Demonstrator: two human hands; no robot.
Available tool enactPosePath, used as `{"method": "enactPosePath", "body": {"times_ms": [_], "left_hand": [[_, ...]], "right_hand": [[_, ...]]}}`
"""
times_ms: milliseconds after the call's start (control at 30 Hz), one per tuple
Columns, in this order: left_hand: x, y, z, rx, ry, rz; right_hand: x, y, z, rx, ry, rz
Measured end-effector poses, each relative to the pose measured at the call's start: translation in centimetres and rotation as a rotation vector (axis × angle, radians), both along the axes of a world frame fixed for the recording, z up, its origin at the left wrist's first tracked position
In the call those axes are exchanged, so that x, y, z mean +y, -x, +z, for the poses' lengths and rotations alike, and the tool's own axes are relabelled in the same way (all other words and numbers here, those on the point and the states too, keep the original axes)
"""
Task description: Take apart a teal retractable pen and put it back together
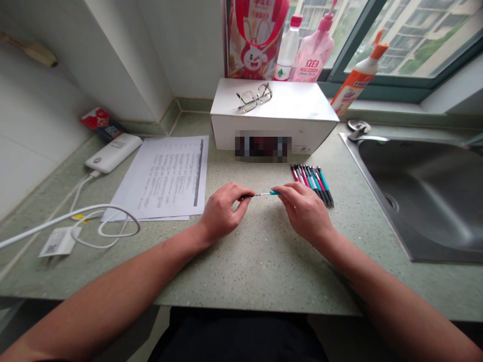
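Observation:
Pinched between the thumb and fingers of my left hand point(223, 210) is the black front part point(247, 196) of a ballpoint pen. My right hand point(308, 210) pinches the pen's teal barrel point(274, 192), most of it hidden by the fingers. A thin, light refill point(264, 194) spans the gap between the two parts, roughly level above the counter. Just beyond my right hand, several pens point(310, 180) with pink, white and teal barrels and black grips lie side by side, partly covered by the hand.
A white box point(320, 133) with eyeglasses point(253, 99) on top stands behind the hands. Printed sheets point(166, 176), a white power bank point(113, 152) and a cable with a charger point(60, 241) lie left. A steel sink point(426, 201) is right. Bottles point(313, 55) stand by the window.

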State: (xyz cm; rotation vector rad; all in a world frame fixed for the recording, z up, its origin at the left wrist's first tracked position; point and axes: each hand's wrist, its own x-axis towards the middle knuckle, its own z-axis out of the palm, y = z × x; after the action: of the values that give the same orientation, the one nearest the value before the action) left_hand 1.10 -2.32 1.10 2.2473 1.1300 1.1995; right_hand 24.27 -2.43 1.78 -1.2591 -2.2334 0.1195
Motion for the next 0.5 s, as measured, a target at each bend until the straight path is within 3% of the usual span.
{"method": "enactPosePath", "body": {"times_ms": [500], "left_hand": [[-0.5,-0.6,-0.2,-0.004,0.084,-0.099]], "right_hand": [[-0.9,1.0,-0.5,0.039,0.092,0.172]]}}
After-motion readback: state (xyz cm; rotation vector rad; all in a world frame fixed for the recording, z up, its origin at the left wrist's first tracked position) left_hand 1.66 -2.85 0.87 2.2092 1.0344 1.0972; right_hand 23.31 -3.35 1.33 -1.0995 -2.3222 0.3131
